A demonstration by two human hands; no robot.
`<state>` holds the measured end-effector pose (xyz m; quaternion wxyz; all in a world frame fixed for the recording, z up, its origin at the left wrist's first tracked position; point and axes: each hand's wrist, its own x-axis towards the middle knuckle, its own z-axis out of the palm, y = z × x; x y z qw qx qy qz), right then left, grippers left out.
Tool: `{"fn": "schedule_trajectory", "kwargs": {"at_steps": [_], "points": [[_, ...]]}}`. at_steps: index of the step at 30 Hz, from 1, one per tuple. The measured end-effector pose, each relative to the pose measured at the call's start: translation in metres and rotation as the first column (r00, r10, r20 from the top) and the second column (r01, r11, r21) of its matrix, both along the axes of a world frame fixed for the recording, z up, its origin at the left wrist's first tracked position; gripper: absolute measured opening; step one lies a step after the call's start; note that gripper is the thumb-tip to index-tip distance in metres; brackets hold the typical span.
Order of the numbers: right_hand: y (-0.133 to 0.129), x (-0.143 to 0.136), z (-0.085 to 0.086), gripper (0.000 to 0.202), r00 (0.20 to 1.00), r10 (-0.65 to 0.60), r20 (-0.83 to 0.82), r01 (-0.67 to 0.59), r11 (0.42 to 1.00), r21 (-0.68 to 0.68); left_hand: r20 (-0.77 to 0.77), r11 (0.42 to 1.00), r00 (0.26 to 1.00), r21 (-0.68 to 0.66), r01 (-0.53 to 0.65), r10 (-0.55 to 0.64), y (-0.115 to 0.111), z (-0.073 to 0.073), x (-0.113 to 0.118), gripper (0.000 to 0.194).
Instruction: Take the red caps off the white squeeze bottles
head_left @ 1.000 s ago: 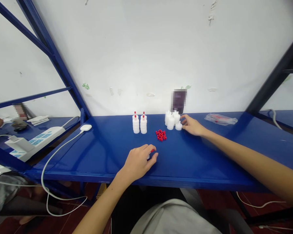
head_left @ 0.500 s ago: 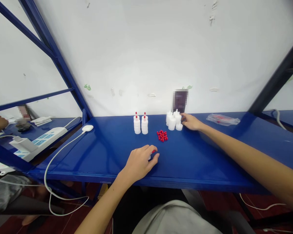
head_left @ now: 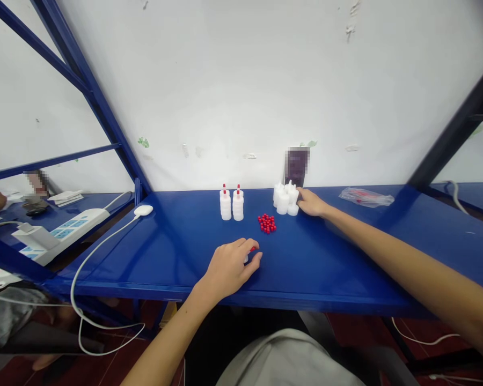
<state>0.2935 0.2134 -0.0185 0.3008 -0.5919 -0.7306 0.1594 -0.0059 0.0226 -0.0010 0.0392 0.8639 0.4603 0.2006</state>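
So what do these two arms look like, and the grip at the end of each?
The left arm and right arm are bare: no sleeve, watch or cable shows on them. The left grip and right grip are ungloved human hands. The person wears a light grey garment.

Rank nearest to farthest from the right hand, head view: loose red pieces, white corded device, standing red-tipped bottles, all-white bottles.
1. All-white bottles: just left of the right hand
2. Loose red pieces: left, lower in view
3. Standing red-tipped bottles: farther left
4. White corded device: farthest left
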Motion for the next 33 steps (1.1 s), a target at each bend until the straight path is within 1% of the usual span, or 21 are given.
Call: {"fn": "schedule_trajectory", "kwargs": {"at_steps": [3, 5, 6, 7, 8, 9, 10, 11, 12, 13, 14, 15, 16, 18, 21, 22, 24, 27, 29, 31, 33], "points": [[-0.012, 0.002, 0.011, 0.035, 0.979, -0.202, -0.02, 0.202, 0.978, 0.059, 0.026, 1.0, 1.0, -0.01, 0.004, -0.003, 0.0, 0.0, 0.0, 0.021], [-0.029, -0.002, 0.023, 0.031, 0.939, -0.333, -0.082, 0.342, 0.924, 0.169, 0.061, 1.0, 0.998, -0.023, -0.006, 0.007, 0.0, 0.0, 0.001, 0.02], [-0.042, -0.007, 0.031, 0.028, 0.917, -0.364, -0.161, 0.396, 0.873, 0.286, 0.076, 0.999, 0.997, -0.029, -0.017, 0.019, -0.001, 0.0, 0.001, 0.019], [-0.055, -0.014, 0.038, 0.025, 0.931, -0.308, -0.197, 0.362, 0.853, 0.376, 0.088, 0.999, 0.996, -0.036, -0.03, 0.033, -0.001, 0.0, 0.002, 0.018], [-0.071, -0.023, 0.045, 0.02, 0.96, -0.219, -0.174, 0.275, 0.856, 0.437, 0.096, 0.998, 0.994, -0.041, -0.042, 0.046, -0.001, 0.0, 0.002, 0.016], [-0.086, -0.034, 0.05, 0.016, 0.989, -0.113, -0.098, 0.146, 0.875, 0.461, 0.102, 0.998, 0.993, -0.044, -0.052, 0.056, -0.001, 0.0, 0.002, 0.015], [-0.101, -0.046, 0.054, 0.015, 1.0, -0.012, -0.005, 0.013, 0.885, 0.465, 0.107, 0.997, 0.992, -0.045, -0.059, 0.063, -0.001, -0.001, 0.002, 0.014], [-0.115, -0.059, 0.057, 0.015, 0.985, 0.127, 0.116, -0.165, 0.889, 0.427, 0.113, 0.997, 0.991, -0.045, -0.061, 0.066, 0.0, -0.001, 0.002, 0.012], [-0.126, -0.071, 0.057, 0.016, 0.928, 0.289, 0.233, -0.357, 0.866, 0.349, 0.119, 0.997, 0.991, -0.046, -0.055, 0.06, 0.0, -0.001, 0.001, 0.011], [-0.135, -0.082, 0.057, 0.017, 0.834, 0.446, 0.325, -0.531, 0.808, 0.256, 0.127, 0.998, 0.991, -0.045, -0.042, 0.048, 0.001, -0.002, 0.001, 0.009], [-0.141, -0.092, 0.054, 0.019, 0.738, 0.558, 0.38, -0.648, 0.743, 0.168, 0.135, 0.999, 0.99, -0.042, -0.026, 0.031, 0.002, -0.003, 0.0, 0.007], [-0.144, -0.1, 0.051, 0.02, 0.665, 0.635, 0.393, -0.721, 0.684, 0.113, 0.142, 0.999, 0.99, -0.038, -0.008, 0.014, 0.003, -0.004, -0.001, 0.005], [-0.145, -0.107, 0.048, 0.021, 0.62, 0.68, 0.391, -0.761, 0.643, 0.089, 0.146, 0.999, 0.989, -0.033, 0.005, 0.0, 0.003, -0.004, -0.002, 0.003], [-0.144, -0.114, 0.04, 0.022, 0.592, 0.699, 0.401, -0.786, 0.61, 0.097, 0.144, 1.0, 0.99, -0.024, 0.009, -0.005, 0.004, -0.005, -0.003, 0.003], [-0.142, -0.115, 0.031, 0.024, 0.593, 0.692, 0.413, -0.79, 0.599, 0.13, 0.115, 1.0, 0.993, -0.01, -0.002, 0.003, 0.003, -0.006, -0.003, 0.008], [-0.142, -0.115, 0.029, 0.024, 0.59, 0.71, 0.384, -0.795, 0.594, 0.123, 0.095, 1.0, 0.995, -0.003, 0.004, -0.004, 0.003, -0.006, -0.002, 0.009], [-0.146, -0.114, 0.026, 0.027, 0.591, 0.764, 0.259, -0.803, 0.59, 0.09, 0.042, 1.0, 0.999, 0.01, 0.028, -0.028, 0.002, -0.005, -0.002, 0.012], [-0.15, -0.112, 0.025, 0.036, 0.631, 0.776, 0.02, -0.776, 0.63, 0.028, -0.035, 0.997, 0.997, 0.03, 0.075, -0.074, 0.002, -0.004, -0.002, 0.017], [-0.149, -0.109, 0.027, 0.039, 0.667, 0.743, -0.048, -0.744, 0.668, 0.002, -0.046, 0.996, 0.996, 0.041, 0.084, -0.082, 0.002, -0.003, -0.002, 0.016], [-0.143, -0.103, 0.028, 0.037, 0.702, 0.711, 0.041, -0.712, 0.702, 0.003, -0.021, 0.997, 0.997, 0.031, 0.073, -0.072, 0.002, -0.003, -0.002, 0.016], [-0.135, -0.096, 0.029, 0.031, 0.738, 0.637, 0.223, -0.657, 0.754, 0.022, 0.019, 0.998, 0.998, 0.008, 0.058, -0.058, 0.001, -0.003, -0.002, 0.019]]}}
